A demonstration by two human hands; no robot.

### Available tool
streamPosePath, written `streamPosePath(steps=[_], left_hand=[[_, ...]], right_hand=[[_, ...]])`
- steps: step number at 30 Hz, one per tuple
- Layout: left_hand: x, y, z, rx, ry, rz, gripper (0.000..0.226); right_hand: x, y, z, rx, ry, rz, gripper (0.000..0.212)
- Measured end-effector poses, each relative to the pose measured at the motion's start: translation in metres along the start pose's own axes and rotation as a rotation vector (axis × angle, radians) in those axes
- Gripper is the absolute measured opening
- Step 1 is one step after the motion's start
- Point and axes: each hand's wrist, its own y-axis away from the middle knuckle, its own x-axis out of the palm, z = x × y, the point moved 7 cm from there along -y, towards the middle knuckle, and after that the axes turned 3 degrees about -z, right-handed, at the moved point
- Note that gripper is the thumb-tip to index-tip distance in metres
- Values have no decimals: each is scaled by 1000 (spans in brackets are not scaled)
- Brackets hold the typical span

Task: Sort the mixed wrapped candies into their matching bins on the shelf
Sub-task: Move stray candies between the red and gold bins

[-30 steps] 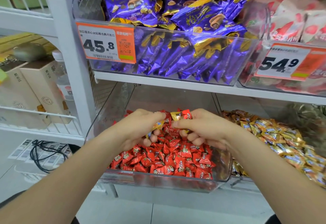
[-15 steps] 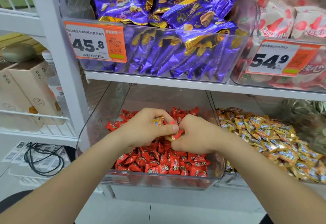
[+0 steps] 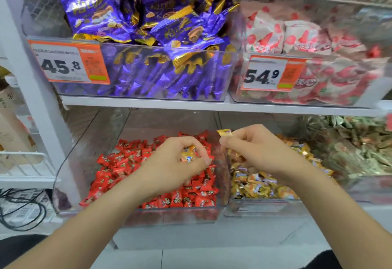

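Head view of a white metal shelf stocked with clear plastic bins. On the lower level, the left hand hovers above the clear bin of small red-wrapped candies; its grip is closed, thumb against curled fingers, pinching a small orange-and-gold wrapped candy. The right hand is raised over the divide between that bin and the neighbouring clear bin of gold-wrapped candies; its grip is likewise closed, thumb and forefinger pinching a second small gold-wrapped candy, which projects upward and to the left of the fingertips. The two hands lie near each other without touching. Farther right on the same level sits a bin of green-and-brown wrapped sweets, blurred. On the upper level, a clear bin holds purple-and-gold foil snack packets and carries an orange-and-white price label reading 45.8; beside it, a bin of white packets printed with red strawberries carries a similar price label reading 54.9. At far left, beige cartons stand on a white wire rack, and a black cable lies coiled below.
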Motion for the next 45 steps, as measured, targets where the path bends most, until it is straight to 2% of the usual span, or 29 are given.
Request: streamPosePath(steps=[2, 4, 5, 8, 11, 13, 16, 18, 20, 23, 25, 27, 30, 34, 36, 40, 43, 45], left_hand=[[24, -1, -23, 16, 115, 44, 8], [51, -6, -44, 11, 187, 120, 8], [65, -11, -53, 1, 184, 166, 9], [105, -33, -70, -67, 149, 229, 16], [130, -70, -64, -85, -45, 89, 22], [143, -91, -54, -74, -258, 41, 36], [164, -108, -30, -89, -525, 174, 74], [176, -104, -24, -68, -640, 311, 83], [176, -90, -31, 13, -768, 332, 75], [150, -61, -64, 361, -972, 97, 36], [122, -32, -80, 576, -898, -61, 19], [88, -9, -76, 637, -830, -181, 10], [30, 0, -38, 406, -868, -247, 7], [-38, -14, 51, 61, -753, -138, 8], [-63, -19, 86, -71, -793, -91, 14], [-93, -28, 115, -219, -938, -50, 21], [-102, -25, 130, -385, -970, 5, 36], [-103, -24, 140, -462, -995, 63, 42]], right_hand=[[-31, -7, -27, -83, 269, -186, 45], [-55, -12, -52, -112, 598, -356, 29], [-63, -13, -63, -111, 661, -373, 26], [-73, -14, -78, -175, 590, -295, 7], [-83, -11, -83, -200, 533, -278, 28], [-89, -11, -90, -201, 530, -285, 39], [-95, -8, -100, -170, 499, -227, 60], [-101, -6, -100, -171, 482, -253, 64], [-109, -4, -94, -192, 414, -340, 52], [-109, 2, -75, -211, 293, -429, 32], [-94, 5, -55, -257, 250, -425, 27], [-67, 10, -30, -311, 225, -363, 25], [-14, 12, 7, -402, 312, -226, 31], [60, -10, 37, -501, 519, -36, 40], [89, -35, 33, -450, 606, 29, 36], [134, -82, 26, -397, 739, 52, 21], [168, -99, 35, -459, 696, 145, 32], [191, -108, 29, -421, 722, 255, 36]])
